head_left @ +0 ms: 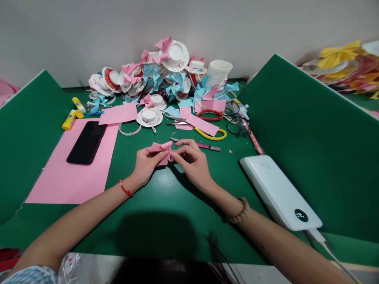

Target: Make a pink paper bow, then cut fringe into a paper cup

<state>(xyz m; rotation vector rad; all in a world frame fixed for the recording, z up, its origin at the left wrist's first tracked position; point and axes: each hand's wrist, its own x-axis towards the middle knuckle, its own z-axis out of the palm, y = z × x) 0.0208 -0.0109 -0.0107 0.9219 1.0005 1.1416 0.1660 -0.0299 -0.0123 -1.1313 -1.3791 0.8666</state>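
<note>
Dark hair (177,272) hangs at the bottom, closest to my eyes, and both my arms reach out over the green bench (166,205). With my left hand (145,163) I pinch one side of a pink paper bow (161,152), and my right hand (194,161) pinches the other side, so both hands are closed on it. It sits just above the bench, right in the middle. A red string is on my left wrist and a bead band on my right. To my left a black phone (87,142) lies on a big pink sheet (59,177), with yellow glue sticks (72,114) past it. A white power bank (278,193) lies to my right. Behind my hands are scissors (204,124), a small knife (207,146) and a pile of paper cup hats (166,75) with pink and blue bows.
</note>
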